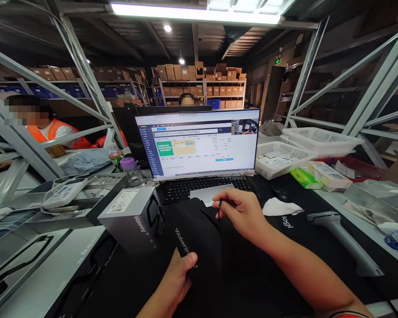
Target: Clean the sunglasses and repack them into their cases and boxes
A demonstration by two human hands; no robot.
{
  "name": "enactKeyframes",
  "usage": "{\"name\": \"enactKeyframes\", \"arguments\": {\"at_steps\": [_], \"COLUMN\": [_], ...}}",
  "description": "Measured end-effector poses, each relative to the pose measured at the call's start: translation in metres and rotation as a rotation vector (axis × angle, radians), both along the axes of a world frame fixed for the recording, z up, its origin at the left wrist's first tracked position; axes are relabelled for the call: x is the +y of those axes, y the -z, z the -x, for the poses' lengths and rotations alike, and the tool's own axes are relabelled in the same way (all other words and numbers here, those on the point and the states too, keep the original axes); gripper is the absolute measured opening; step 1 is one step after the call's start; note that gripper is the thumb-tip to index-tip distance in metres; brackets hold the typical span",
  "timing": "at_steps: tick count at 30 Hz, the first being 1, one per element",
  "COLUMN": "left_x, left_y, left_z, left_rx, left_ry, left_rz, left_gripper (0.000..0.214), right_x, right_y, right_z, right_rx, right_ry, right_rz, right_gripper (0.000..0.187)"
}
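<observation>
**Black cloth pouch held between both hands at a desk**

A soft black cloth pouch [197, 243] lies on the dark desk mat [278, 269]. Its long axis points away from the person, from the lower part of the view up towards a laptop's touchpad [210, 194], and its rounded top end sits just at the touchpad's edge. The printed word "Wakening" slants down to the right across its face.

Left hand [177, 280]: closed on the pouch's lower left edge, thumb on top.

Right hand [242, 214]: at the pouch's upper right, fingers curled, pinching a thin dark stem [220, 208] that stands nearly upright. Its lower end meets the pouch; whether it is a pen or a cord is too small to tell.

Nearby: a grey box [131, 218] stands just left of the pouch, and the laptop keyboard [202, 190] lies beyond it. To the right of the right hand are a white cloth [280, 206], a computer mouse [280, 192] and a grey barcode scanner [343, 240]. White plastic baskets [281, 154] sit farther right, past the laptop screen [195, 143]. A person in an orange vest [49, 132] sits at the left, beyond a metal rack.
</observation>
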State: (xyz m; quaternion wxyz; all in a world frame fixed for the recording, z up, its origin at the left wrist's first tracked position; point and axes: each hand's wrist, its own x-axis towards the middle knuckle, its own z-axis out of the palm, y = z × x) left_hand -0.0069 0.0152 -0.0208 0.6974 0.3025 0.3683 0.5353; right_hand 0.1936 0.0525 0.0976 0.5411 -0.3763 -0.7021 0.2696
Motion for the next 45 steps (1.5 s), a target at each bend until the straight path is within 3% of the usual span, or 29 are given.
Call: {"name": "enactKeyframes", "arguments": {"at_steps": [3, 7, 11, 13, 16, 18, 20, 23, 25, 26, 29, 31, 34, 37, 39, 41, 45], "left_x": [0.006, 0.016, 0.019, 0.016, 0.011, 0.010, 0.010, 0.015, 0.018, 0.020, 0.023, 0.026, 0.038, 0.063, 0.085, 0.106, 0.122], "left_y": [-0.011, -0.024, -0.036, -0.040, -0.043, -0.043, -0.040, -0.035, -0.034, -0.035, -0.043, -0.052, -0.067, -0.070, -0.060, -0.043, -0.009], "left_z": [0.008, 0.013, 0.013, 0.012, 0.010, 0.008, 0.008, 0.013, 0.016, 0.017, 0.010, -0.001, -0.016, -0.018, -0.012, -0.005, 0.000], "left_rx": [0.293, 0.596, 0.769, 0.779, 0.718, 0.684, 0.675, 0.782, 0.903, 0.962, 1.078, 1.129, 1.132, 1.035, 1.082, 1.218, 1.243], "left_ry": [0.157, 0.526, 0.761, 0.806, 0.716, 0.611, 0.486, 0.222, 0.105, 0.068, -0.049, -0.114, -0.196, -0.316, -0.344, -0.251, -0.066], "left_rz": [-0.204, -0.453, -0.540, -0.548, -0.560, -0.565, -0.548, -0.477, -0.461, -0.472, -0.561, -0.642, -0.749, -0.866, -0.899, -0.865, -0.853], "left_gripper": [0.100, 0.103, 0.107, 0.108, 0.095, 0.086, 0.081, 0.075, 0.075, 0.076, 0.077, 0.074, 0.072, 0.076, 0.082, 0.081, 0.026], "right_x": [0.019, 0.032, 0.027, 0.026, 0.030, 0.034, 0.036, 0.029, 0.021, 0.018, 0.014, 0.014, 0.019, 0.025, 0.029, 0.030, 0.026], "right_y": [0.003, 0.014, 0.027, 0.033, 0.034, 0.024, 0.006, -0.022, -0.033, -0.034, -0.025, -0.015, -0.010, -0.018, -0.026, -0.032, -0.038], "right_z": [0.004, 0.005, 0.017, 0.023, 0.018, 0.001, -0.028, -0.074, -0.094, -0.098, -0.087, -0.071, -0.059, -0.077, -0.100, -0.122, -0.151], "right_rx": [0.119, 0.180, 0.124, 0.102, 0.079, -0.007, -0.168, -0.375, -0.365, -0.350, -0.430, -0.538, -0.561, -0.451, -0.349, -0.263, -0.141], "right_ry": [0.040, -0.028, -0.171, -0.208, -0.194, -0.222, -0.339, -0.637, -0.690, -0.667, -0.575, -0.529, -0.382, -0.186, -0.018, 0.157, 0.377], "right_rz": [0.033, 0.158, 0.301, 0.295, 0.241, 0.247, 0.249, 0.099, 0.029, 0.013, -0.039, -0.088, -0.134, -0.138, -0.114, -0.089, -0.131], "right_gripper": [0.017, 0.013, 0.014, 0.018, 0.021, 0.022, 0.025, 0.031, 0.033, 0.043, 0.104, 0.124, 0.108, 0.092, 0.085, 0.079, 0.076]}}
